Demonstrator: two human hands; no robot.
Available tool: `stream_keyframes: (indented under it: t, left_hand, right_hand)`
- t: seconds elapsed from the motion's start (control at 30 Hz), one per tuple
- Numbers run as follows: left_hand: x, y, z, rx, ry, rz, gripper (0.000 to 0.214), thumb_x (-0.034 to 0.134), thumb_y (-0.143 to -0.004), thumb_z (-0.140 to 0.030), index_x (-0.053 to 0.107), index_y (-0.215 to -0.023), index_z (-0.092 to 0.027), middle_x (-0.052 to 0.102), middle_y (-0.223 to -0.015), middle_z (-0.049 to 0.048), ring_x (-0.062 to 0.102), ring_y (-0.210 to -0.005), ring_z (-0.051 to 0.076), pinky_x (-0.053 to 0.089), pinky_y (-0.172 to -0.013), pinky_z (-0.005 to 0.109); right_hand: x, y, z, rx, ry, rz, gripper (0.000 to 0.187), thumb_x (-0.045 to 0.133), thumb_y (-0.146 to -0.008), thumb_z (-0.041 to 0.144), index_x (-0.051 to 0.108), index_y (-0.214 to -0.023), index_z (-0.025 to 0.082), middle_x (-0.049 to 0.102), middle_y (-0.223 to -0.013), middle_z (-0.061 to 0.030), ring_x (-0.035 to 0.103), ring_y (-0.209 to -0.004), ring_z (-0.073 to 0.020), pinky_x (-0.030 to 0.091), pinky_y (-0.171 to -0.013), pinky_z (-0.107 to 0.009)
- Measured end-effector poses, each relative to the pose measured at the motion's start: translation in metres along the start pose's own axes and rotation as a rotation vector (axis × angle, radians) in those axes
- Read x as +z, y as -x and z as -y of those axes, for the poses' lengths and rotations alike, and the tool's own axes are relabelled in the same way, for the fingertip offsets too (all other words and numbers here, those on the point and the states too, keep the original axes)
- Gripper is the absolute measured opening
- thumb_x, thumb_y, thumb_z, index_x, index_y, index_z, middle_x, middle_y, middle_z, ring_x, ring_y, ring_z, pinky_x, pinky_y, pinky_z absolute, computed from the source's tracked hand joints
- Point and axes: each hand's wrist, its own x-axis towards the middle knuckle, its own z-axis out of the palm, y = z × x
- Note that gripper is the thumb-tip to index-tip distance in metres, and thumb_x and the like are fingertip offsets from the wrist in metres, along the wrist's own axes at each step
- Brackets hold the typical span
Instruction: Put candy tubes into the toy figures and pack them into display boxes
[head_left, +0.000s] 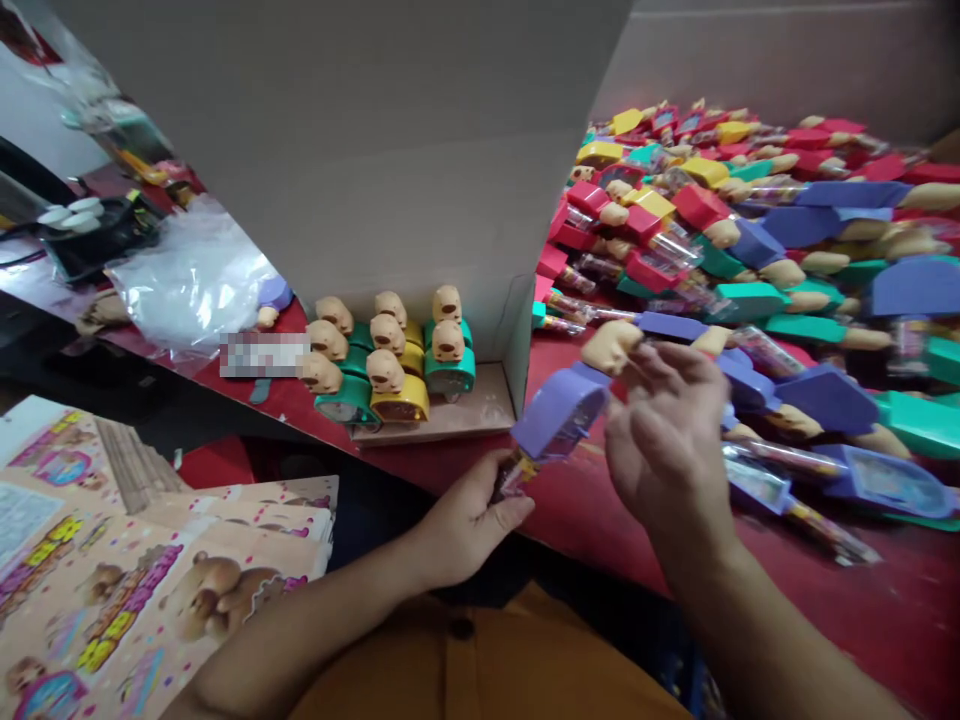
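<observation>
My left hand (469, 520) is closed round the lower end of a purple toy (559, 410), a purple block with a tan animal head (611, 345) on top and a clear tube below. My right hand (664, 430) hovers just right of that toy, fingers bent and blurred, touching or nearly touching its head end. A big loose heap of the same toys (750, 230) in red, yellow, green and purple lies on the red table beyond my right hand. Several green and yellow toys (390, 360) stand in rows inside an open cardboard box (375, 150).
A clear plastic bag (187, 280) lies left of the box. A stack of printed pink cards with bear pictures (135, 580) sits at the lower left. The red table edge (600, 540) runs in front of my orange-clad body. Dark clutter stands at the far left.
</observation>
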Motion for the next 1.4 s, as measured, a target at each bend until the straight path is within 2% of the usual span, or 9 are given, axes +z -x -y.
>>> stream_keyframes:
  t: [0.07,0.13,0.27,0.33,0.47,0.63,0.93,1.2,1.4]
  left_hand:
    - [-0.007,0.007,-0.007,0.003,-0.252,0.012,0.035,0.050,-0.086,-0.029,0.046,-0.118,-0.015,0.061,-0.110,0.0089,0.057,-0.099,0.020,0.045,-0.087,0.034]
    - [-0.020,0.016,-0.020,0.116,-0.577,-0.073,0.030,0.051,-0.086,-0.029,0.052,-0.113,-0.016,0.064,-0.101,0.0078,0.060,-0.091,0.020,0.048,-0.080,0.033]
    - [-0.071,0.027,-0.056,0.574,-1.077,-0.618,0.022,0.047,-0.088,-0.021,0.058,-0.108,-0.020,0.065,-0.100,0.0050,0.057,-0.099,0.019,0.043,-0.091,0.035]
    - [-0.099,0.024,-0.067,0.631,-1.240,-0.731,0.025,0.047,-0.088,-0.025,0.058,-0.111,-0.024,0.061,-0.113,0.0038,0.049,-0.115,0.022,0.031,-0.103,0.044]
    - [-0.130,0.005,-0.067,0.505,-1.324,-0.562,0.034,0.035,-0.093,-0.037,0.053,-0.120,-0.027,0.055,-0.127,0.0013,0.034,-0.130,0.026,0.020,-0.108,0.053]
    - [-0.126,-0.001,-0.061,0.446,-1.269,-0.568,0.038,0.032,-0.094,-0.039,0.052,-0.122,-0.025,0.057,-0.125,0.0006,0.033,-0.131,0.026,0.026,-0.107,0.050]
    - [-0.126,-0.001,-0.064,0.434,-1.223,-0.534,0.036,0.034,-0.093,-0.035,0.052,-0.123,-0.025,0.057,-0.125,-0.0009,0.031,-0.132,0.025,0.030,-0.108,0.046]
    - [-0.123,-0.001,-0.065,0.420,-1.216,-0.541,0.036,0.033,-0.094,-0.036,0.051,-0.124,-0.026,0.056,-0.126,-0.0030,0.029,-0.133,0.024,0.029,-0.109,0.046]
    - [-0.128,-0.001,-0.066,0.480,-1.227,-0.524,0.037,0.033,-0.094,-0.034,0.048,-0.127,-0.029,0.055,-0.127,-0.0033,0.032,-0.132,0.024,0.032,-0.108,0.046]
  right_hand:
    - [0.016,-0.007,0.002,0.280,-0.195,-0.011,0.030,0.064,-0.073,0.044,0.049,-0.089,0.023,0.055,-0.080,-0.0010,0.058,-0.071,-0.0166,0.051,-0.057,-0.031]
    - [0.034,-0.011,0.001,0.345,-0.234,-0.037,0.025,0.062,-0.075,0.041,0.048,-0.077,0.021,0.050,-0.063,0.0025,0.051,-0.053,-0.0126,0.046,-0.048,-0.027]
    - [0.065,-0.007,-0.012,-0.069,-0.028,-0.263,0.017,0.057,-0.081,0.031,0.047,-0.074,0.020,0.051,-0.064,0.0023,0.052,-0.055,-0.0121,0.045,-0.052,-0.027]
    - [0.076,-0.003,-0.021,-0.229,0.093,-0.272,0.014,0.055,-0.083,0.027,0.047,-0.075,0.019,0.051,-0.067,0.0016,0.052,-0.057,-0.0125,0.045,-0.054,-0.029]
    - [0.088,-0.002,-0.022,-0.398,0.221,-0.201,0.014,0.059,-0.077,0.016,0.046,-0.080,0.021,0.050,-0.070,0.0020,0.051,-0.061,-0.0127,0.044,-0.058,-0.029]
    - [0.085,-0.013,-0.008,-0.516,0.516,-0.021,0.021,0.061,-0.075,0.016,0.044,-0.085,0.023,0.049,-0.070,0.0033,0.049,-0.059,-0.0120,0.042,-0.055,-0.028]
    - [0.085,-0.013,-0.022,-0.613,0.353,-0.204,0.020,0.056,-0.074,0.011,0.047,-0.088,0.022,0.048,-0.069,0.0039,0.049,-0.057,-0.0108,0.043,-0.053,-0.027]
    - [0.091,-0.006,-0.016,-0.492,0.411,0.066,0.022,0.058,-0.077,0.015,0.040,-0.086,0.023,0.048,-0.070,0.0031,0.049,-0.059,-0.0115,0.043,-0.052,-0.027]
    - [0.106,-0.006,-0.037,-0.530,0.717,-0.002,0.020,0.051,-0.082,0.031,0.036,-0.092,0.022,0.043,-0.079,-0.0025,0.046,-0.072,-0.0180,0.042,-0.060,-0.033]
